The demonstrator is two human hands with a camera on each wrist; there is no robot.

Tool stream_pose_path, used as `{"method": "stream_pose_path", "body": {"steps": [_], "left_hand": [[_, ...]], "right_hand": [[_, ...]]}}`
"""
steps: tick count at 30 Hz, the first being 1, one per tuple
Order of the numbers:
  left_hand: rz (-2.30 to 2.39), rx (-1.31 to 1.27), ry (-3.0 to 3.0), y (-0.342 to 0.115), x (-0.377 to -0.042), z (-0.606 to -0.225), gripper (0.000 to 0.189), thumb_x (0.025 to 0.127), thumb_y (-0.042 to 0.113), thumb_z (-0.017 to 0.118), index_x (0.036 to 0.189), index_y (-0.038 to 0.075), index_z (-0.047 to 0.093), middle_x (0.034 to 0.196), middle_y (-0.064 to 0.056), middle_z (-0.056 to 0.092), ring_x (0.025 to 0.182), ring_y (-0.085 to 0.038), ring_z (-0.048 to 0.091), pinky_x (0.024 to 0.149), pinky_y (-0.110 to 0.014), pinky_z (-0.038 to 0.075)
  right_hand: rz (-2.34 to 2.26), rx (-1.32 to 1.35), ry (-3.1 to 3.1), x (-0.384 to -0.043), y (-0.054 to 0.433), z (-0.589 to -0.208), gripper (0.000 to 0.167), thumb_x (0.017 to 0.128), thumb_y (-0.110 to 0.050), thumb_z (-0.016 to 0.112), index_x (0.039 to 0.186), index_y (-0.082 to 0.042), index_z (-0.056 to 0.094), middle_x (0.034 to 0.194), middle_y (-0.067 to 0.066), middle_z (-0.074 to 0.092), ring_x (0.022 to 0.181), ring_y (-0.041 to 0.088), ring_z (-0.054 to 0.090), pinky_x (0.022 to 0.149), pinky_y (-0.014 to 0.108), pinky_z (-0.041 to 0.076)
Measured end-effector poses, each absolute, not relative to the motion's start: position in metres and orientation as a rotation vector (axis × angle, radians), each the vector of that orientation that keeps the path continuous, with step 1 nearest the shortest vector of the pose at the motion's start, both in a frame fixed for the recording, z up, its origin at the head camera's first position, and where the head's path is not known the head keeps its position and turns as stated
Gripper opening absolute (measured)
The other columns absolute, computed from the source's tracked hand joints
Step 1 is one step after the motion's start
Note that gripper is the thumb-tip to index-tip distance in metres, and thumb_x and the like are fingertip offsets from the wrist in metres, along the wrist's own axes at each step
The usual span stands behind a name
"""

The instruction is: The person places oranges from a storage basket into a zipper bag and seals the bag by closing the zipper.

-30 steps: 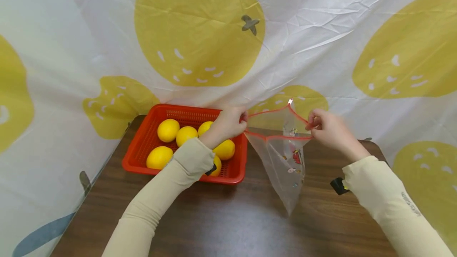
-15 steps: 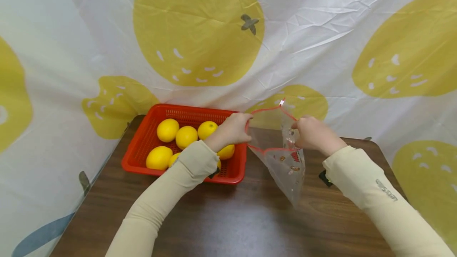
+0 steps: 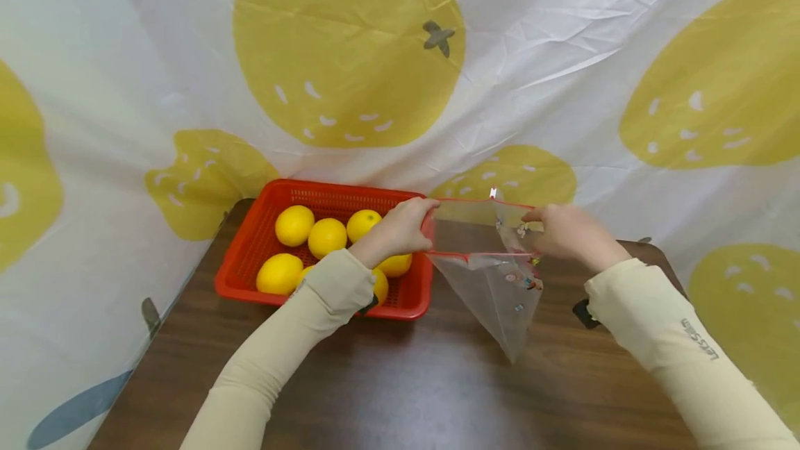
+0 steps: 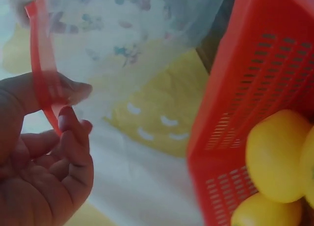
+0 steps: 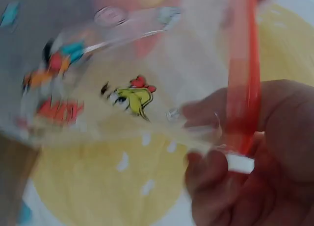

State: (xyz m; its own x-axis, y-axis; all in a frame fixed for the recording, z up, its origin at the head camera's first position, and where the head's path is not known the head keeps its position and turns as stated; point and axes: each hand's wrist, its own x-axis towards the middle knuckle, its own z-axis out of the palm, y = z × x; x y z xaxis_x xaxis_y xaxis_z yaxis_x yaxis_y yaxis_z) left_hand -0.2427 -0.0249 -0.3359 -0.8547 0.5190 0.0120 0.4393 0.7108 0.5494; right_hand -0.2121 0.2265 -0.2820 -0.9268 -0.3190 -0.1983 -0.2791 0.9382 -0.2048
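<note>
A clear zip bag (image 3: pixel 484 290) with a red zip rim and small cartoon prints hangs upright, its mouth spread wide between both hands. My left hand (image 3: pixel 403 226) holds the left end of the rim over the basket's right side. In the left wrist view, the red zip strip (image 4: pixel 41 64) passes between thumb and curled fingers. My right hand (image 3: pixel 565 235) grips the opposite end. Its thumb and fingers sit around the red strip (image 5: pixel 243 74) in the right wrist view, slightly blurred. A white slider (image 3: pixel 494 192) shows at the rim's far side.
A red plastic basket (image 3: pixel 234 276) with several yellow lemons (image 3: pixel 278 273) stands left of the bag, partly covered by my left arm. Both rest on or above a brown wooden table (image 3: pixel 400 380). Behind hangs a white cloth (image 3: pixel 531 54) with yellow fruit prints.
My right hand moved left toward the other hand, then slightly back right. The bag's mouth has gone from a narrower, angled gap to a squarer, wider one. The basket and lemons stayed put.
</note>
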Motion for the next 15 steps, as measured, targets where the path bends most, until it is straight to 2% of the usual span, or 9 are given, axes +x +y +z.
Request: {"method": "stream_pose_path", "body": {"steps": [2, 4, 9, 12, 15], "left_hand": [[0.866, 0.793, 2.770, -0.026, -0.241, -0.340, 0.064, 0.073, 0.010, 0.071, 0.131, 0.003, 0.045, 0.123, -0.011, 0.053, 0.109, -0.025, 0.050, 0.091, -0.035, 0.043], [0.889, 0.813, 2.765, -0.027, -0.240, -0.345, 0.062, 0.074, 0.012, 0.072, 0.130, 0.003, 0.046, 0.123, -0.010, 0.054, 0.110, -0.024, 0.050, 0.093, -0.033, 0.041], [0.927, 0.888, 2.749, -0.027, -0.240, -0.357, 0.055, 0.078, 0.016, 0.071, 0.126, 0.003, 0.048, 0.117, -0.009, 0.057, 0.106, -0.022, 0.052, 0.092, -0.032, 0.041], [0.964, 0.915, 2.747, -0.027, -0.240, -0.361, 0.047, 0.081, 0.014, 0.066, 0.124, 0.006, 0.049, 0.104, -0.008, 0.059, 0.086, -0.018, 0.054, 0.081, -0.029, 0.044], [1.031, 0.896, 2.722, -0.030, -0.240, -0.362, 0.045, 0.085, 0.015, 0.062, 0.127, 0.009, 0.045, 0.098, -0.008, 0.059, 0.068, -0.018, 0.050, 0.072, -0.028, 0.045]], "right_hand": [[-0.332, -0.521, 2.887, -0.211, 0.229, -0.285, 0.041, 0.078, -0.009, 0.053, 0.118, 0.003, 0.058, 0.055, 0.003, 0.050, 0.047, 0.012, 0.039, 0.049, 0.028, 0.034], [-0.429, -0.561, 2.891, -0.210, 0.231, -0.289, 0.037, 0.082, -0.008, 0.052, 0.117, 0.004, 0.058, 0.048, -0.001, 0.040, 0.042, 0.009, 0.031, 0.044, 0.026, 0.030], [-0.610, -0.533, 2.871, -0.207, 0.232, -0.292, 0.035, 0.088, -0.009, 0.044, 0.118, 0.004, 0.057, 0.051, 0.000, 0.051, 0.043, 0.009, 0.042, 0.043, 0.024, 0.033], [-0.682, -0.544, 2.860, -0.206, 0.234, -0.292, 0.035, 0.087, -0.004, 0.042, 0.118, 0.003, 0.057, 0.058, 0.003, 0.057, 0.048, 0.010, 0.051, 0.044, 0.024, 0.037], [-0.739, -0.555, 2.858, -0.205, 0.235, -0.294, 0.034, 0.088, -0.003, 0.046, 0.121, 0.001, 0.052, 0.064, 0.005, 0.059, 0.052, 0.010, 0.056, 0.048, 0.024, 0.043]]}}
